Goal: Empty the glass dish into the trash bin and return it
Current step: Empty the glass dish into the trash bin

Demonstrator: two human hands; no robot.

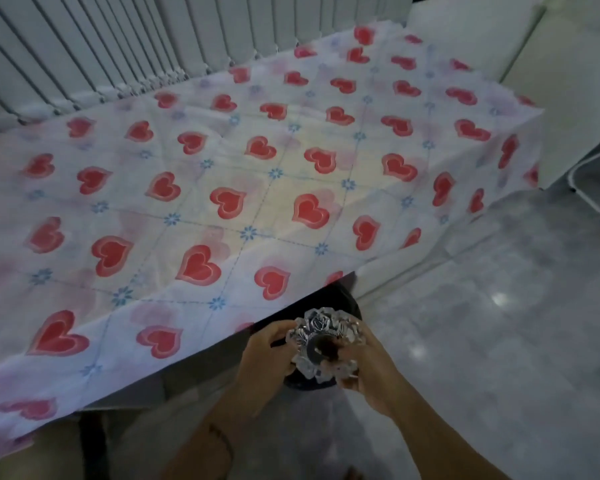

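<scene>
Head view: looking down past the near right corner of a table onto the floor beside it
Glass dish (321, 337): cut glass with a scalloped, patterned rim, held in the air just off the table's near edge, close to its near right corner; it is tipped so its dark round centre faces up toward the camera
Trash bin (343, 299): a dark shape directly under and behind the dish, mostly hidden by dish and hands; only its dark upper part by the table edge and a dark strip below the dish show
Left hand (267, 351): fingers curled round the dish's left rim, gripping it, thumb on the near side
Right hand (371, 372): closed on the dish's right and lower rim, fingertips (329, 365) pressed against the glass near its centre
Dish contents: something dark brown sits at the centre by the right fingertips; too blurred to tell what it is
Table (371, 282): covered by a white tablecloth (222, 168) printed with red hearts and small blue flowers, draped over the near and right edges
Floor (499, 306): pale grey glossy tiles with light spots reflected
Behind the table: white vertical blinds (118, 46) along the far edge
</scene>
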